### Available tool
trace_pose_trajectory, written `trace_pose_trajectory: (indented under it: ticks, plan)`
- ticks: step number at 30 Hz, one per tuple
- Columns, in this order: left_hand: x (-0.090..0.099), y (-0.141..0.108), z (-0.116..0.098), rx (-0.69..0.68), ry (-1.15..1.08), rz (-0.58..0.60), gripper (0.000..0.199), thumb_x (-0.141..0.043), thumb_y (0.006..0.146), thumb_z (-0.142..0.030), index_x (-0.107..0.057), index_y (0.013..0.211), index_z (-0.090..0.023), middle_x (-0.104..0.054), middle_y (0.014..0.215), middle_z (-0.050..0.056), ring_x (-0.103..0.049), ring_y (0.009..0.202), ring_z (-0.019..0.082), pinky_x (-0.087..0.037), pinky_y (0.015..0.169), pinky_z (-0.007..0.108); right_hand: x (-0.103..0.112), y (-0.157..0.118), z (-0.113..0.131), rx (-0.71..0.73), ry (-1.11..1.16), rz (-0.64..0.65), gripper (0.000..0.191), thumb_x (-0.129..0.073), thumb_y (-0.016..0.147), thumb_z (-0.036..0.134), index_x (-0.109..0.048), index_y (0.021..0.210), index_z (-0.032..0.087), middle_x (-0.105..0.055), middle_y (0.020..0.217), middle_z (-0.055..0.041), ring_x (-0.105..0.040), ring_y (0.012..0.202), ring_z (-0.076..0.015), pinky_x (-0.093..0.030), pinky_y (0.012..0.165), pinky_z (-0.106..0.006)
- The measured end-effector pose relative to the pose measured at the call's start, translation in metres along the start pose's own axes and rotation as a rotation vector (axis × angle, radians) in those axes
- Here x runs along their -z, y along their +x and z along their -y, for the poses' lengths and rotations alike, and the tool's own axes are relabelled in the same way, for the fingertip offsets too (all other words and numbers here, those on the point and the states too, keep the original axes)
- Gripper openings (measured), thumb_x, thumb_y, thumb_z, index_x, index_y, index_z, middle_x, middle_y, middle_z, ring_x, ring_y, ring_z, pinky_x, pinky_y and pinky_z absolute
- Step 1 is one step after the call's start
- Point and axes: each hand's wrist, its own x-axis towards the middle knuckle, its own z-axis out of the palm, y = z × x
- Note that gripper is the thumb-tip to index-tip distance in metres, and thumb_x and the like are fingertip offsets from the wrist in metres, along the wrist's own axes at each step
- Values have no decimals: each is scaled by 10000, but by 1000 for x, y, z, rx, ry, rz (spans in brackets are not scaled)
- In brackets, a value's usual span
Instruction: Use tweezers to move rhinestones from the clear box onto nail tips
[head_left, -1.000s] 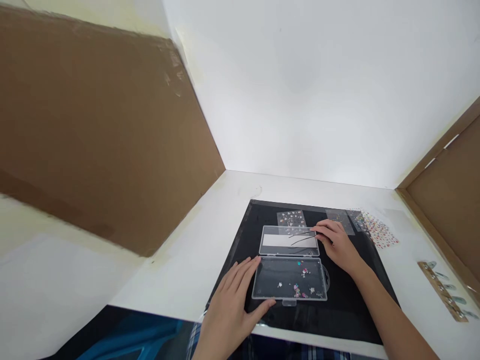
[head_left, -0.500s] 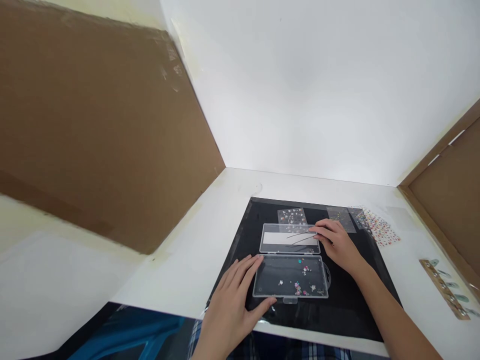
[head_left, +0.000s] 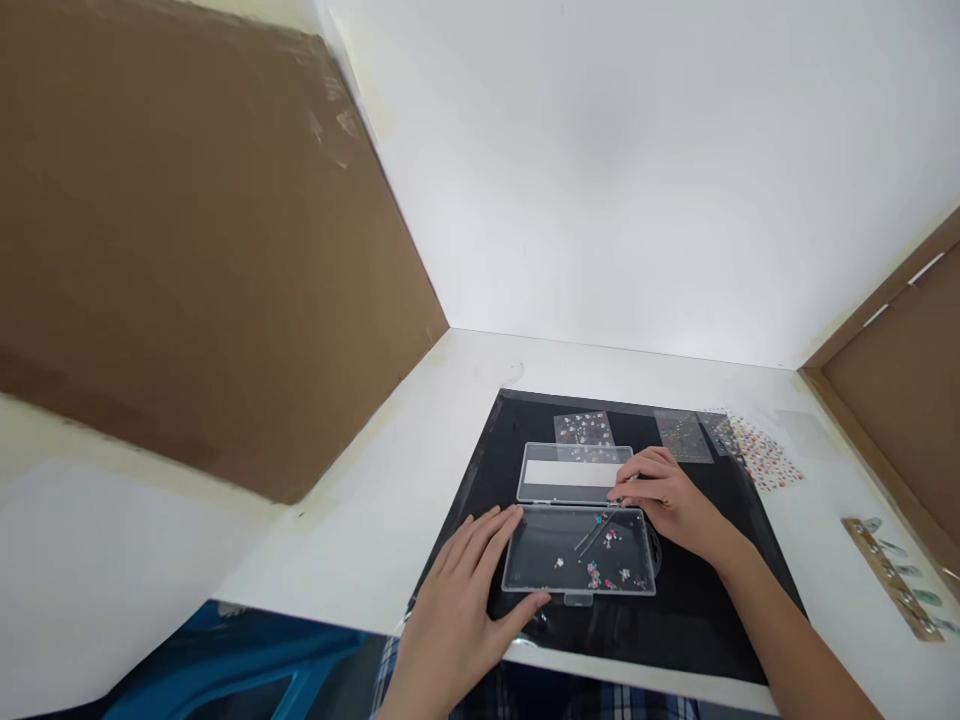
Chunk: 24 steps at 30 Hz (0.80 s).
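An open clear plastic case [head_left: 536,570] lies on a black mat [head_left: 690,620], its lid folded back and carrying a white strip [head_left: 568,473]. Small coloured and white nail charms [head_left: 594,575] are scattered in the near half. My right hand [head_left: 667,500] pinches a pair of thin metal tweezers [head_left: 596,528] over that half. The tweezer tips are apart, with nothing visible between them. My left hand [head_left: 469,590] rests with fingers outstretched along the case's left edge, its thumb near the front left corner.
Behind the lid lies a sticker sheet [head_left: 585,430]. More sheets, one with colourful dots [head_left: 765,450], lie at the back right. A wooden strip with nail tips [head_left: 892,577] sits at the right. Cardboard panels [head_left: 210,250] and a white wall [head_left: 600,180] enclose the table.
My right hand has brought the tweezers from over the lid toward me, and their tips are now over the charms. My left hand has stayed at the case's left edge.
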Motion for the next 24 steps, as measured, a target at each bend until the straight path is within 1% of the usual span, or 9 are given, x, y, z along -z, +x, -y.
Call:
trace_pose_trajectory:
  ticks: [4, 10, 14, 19, 24]
  plan:
    - [1, -1, 0, 1, 2, 4, 756, -592, 983, -616, -352, 1623, -293, -663, 1496, 71, -661, 1345, 327, -602, 1079, 508, 4, 1, 3, 17, -15, 30, 384, -498, 961, -24, -712, 1043, 284, -722, 980, -5, -636, 888, -150, -484, 865, -356]
    - [2, 1, -2, 2, 12, 1, 754, -573, 988, -636, -350, 1620, -290, -675, 1481, 76, -672, 1331, 324, -602, 1084, 498, 6, -1, 6, 38, -56, 49, 453, -479, 922, -54, -706, 1101, 294, -736, 1032, -21, -646, 936, -173, -477, 892, -382]
    - [3, 1, -3, 10, -11, 4, 771, -585, 982, -638, -341, 1629, -295, -676, 1478, 76, -664, 1342, 327, -583, 1111, 498, 6, 1, 10, 56, -57, 71, 467, -494, 898, -70, -706, 1107, 290, -742, 1037, -14, -655, 950, -165, -473, 910, -386]
    - [3, 1, -4, 26, -30, 24, 761, -583, 984, -644, -356, 1624, -300, -674, 1481, 74, -651, 1359, 334, -579, 1114, 515, 10, 4, 14, 82, -95, 66, 444, -483, 908, -70, -694, 1092, 275, -745, 1026, -12, -658, 946, -159, -482, 901, -385]
    - [5, 1, -4, 30, -32, 38, 743, -589, 990, -626, -372, 1614, -287, -659, 1498, 74, -634, 1379, 329, -568, 1130, 517, 8, 3, 15, 102, -147, 51, 489, -488, 895, -68, -683, 1179, 279, -747, 1056, -20, -663, 979, -166, -481, 924, -396]
